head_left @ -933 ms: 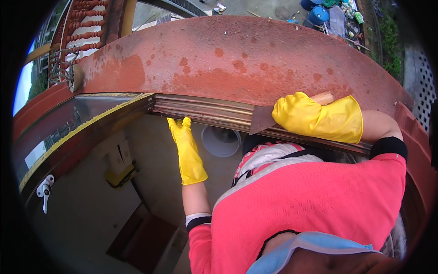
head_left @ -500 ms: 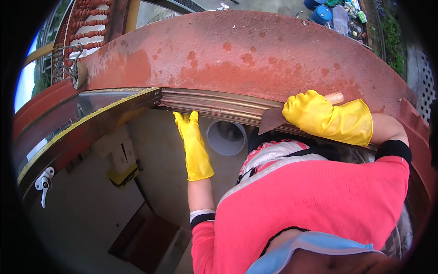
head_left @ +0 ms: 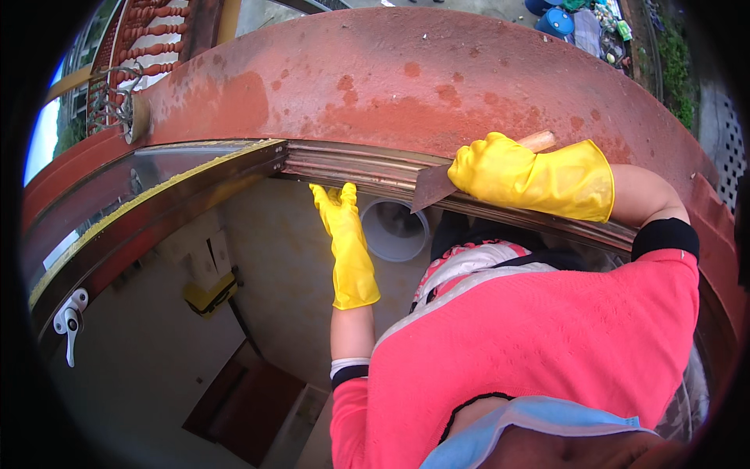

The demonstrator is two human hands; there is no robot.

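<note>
My right hand (head_left: 500, 168), in a long yellow rubber glove, is closed round a scraper. Its flat, dark blade (head_left: 431, 187) lies over the brown metal window track (head_left: 351, 166), and the end of its wooden handle (head_left: 537, 141) sticks out past my fist. To the left, my left hand (head_left: 341, 223) wears a matching glove. Its fingertips are slightly apart at the track's inner edge, left of the blade, and nothing shows between them. How firmly they touch the edge, I cannot tell.
Beyond the track runs a wide red ledge (head_left: 375, 82) with damp spots. A window sash (head_left: 187, 187) with a white latch (head_left: 71, 320) is at the left. A white bucket (head_left: 396, 234) stands below, inside. Blue barrels (head_left: 556, 23) lie far outside, and a potted plant (head_left: 137, 117) stands at the ledge's left end.
My right hand has moved the scraper left along the track, nearer my left hand. The left hand stays at about the same spot on the track edge. The view has shifted slightly.
</note>
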